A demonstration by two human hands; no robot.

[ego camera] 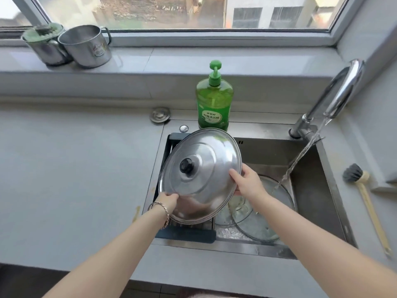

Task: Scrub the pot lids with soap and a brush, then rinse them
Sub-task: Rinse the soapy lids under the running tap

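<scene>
Left hand [168,200] and right hand [247,179] curl their fingers round opposite rims of the steel lid [199,175], held tilted above the sink's [268,151] left side. Glass lids [255,224] lie in its basin, and the brush [368,203] lies on the counter's right edge.

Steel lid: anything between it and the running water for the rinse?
Nothing visible. The steel lid, gripped at its rim by the left hand and right hand, is left of the water stream, open air between. Glass lids lie in the sink below, where the stream lands.
</scene>
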